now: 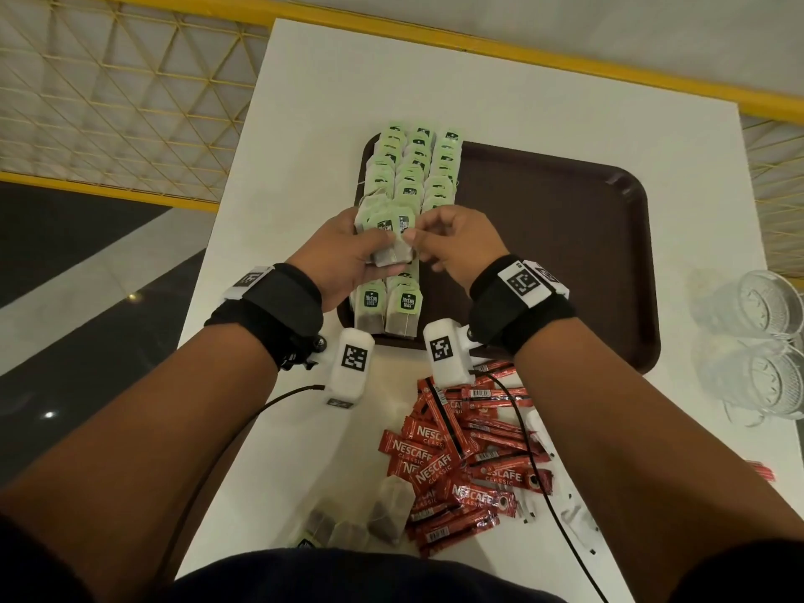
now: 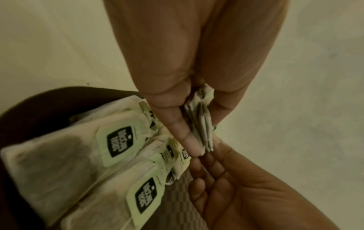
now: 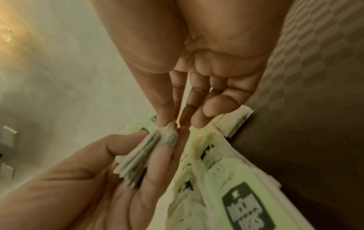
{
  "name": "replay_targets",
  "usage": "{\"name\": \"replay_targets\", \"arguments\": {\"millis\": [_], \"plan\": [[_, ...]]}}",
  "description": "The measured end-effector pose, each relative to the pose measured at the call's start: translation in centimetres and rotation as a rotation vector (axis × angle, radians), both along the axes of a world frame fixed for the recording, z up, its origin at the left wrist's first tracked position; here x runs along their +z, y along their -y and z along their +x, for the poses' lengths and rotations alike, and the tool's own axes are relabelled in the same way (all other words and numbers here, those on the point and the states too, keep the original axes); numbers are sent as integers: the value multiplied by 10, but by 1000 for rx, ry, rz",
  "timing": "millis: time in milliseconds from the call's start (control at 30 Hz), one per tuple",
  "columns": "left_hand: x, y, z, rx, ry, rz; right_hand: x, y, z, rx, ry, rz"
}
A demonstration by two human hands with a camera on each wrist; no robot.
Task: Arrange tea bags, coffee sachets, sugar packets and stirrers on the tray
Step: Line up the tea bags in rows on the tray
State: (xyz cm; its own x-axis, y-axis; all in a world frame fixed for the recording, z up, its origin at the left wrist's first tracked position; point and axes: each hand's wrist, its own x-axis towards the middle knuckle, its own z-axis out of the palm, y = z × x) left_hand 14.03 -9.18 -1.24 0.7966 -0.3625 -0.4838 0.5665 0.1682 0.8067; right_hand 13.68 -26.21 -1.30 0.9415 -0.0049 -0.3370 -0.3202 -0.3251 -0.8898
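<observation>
One brown tray (image 1: 565, 254), three rows of tea bags (image 1: 413, 167), two glass cups (image 1: 765, 341), two hands (image 1: 348, 254)

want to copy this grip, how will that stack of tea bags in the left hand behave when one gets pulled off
The stack of tea bags looks soft and light. The left hand grips several thin layers, so neighbours may drag along. The right hand pinches one corner, which crumples; it probably flops once free.
</observation>
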Motion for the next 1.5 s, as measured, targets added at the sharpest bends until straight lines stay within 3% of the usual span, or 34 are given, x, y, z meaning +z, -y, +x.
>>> {"name": "replay_targets", "arguments": {"millis": [233,733,900,1133,1300,1500], "plan": [[-3,-5,-1,68,-9,12,-14,19,0,-140,-105,123],[3,-15,-4,107,-134,-85,-36,26,17,-211,-157,-259],[1,-16,-7,38,-57,-49,-28,22,11,-195,-5,-353],[2,-11,-9,39,34,89,1,-1,-5,79,25,-58],[5,-6,-12,6,3,80,-8,10,-8,-22,-33,17],[3,-10,-10,108,-162,-42,-26,28,-16,-182,-141,-58]]}}
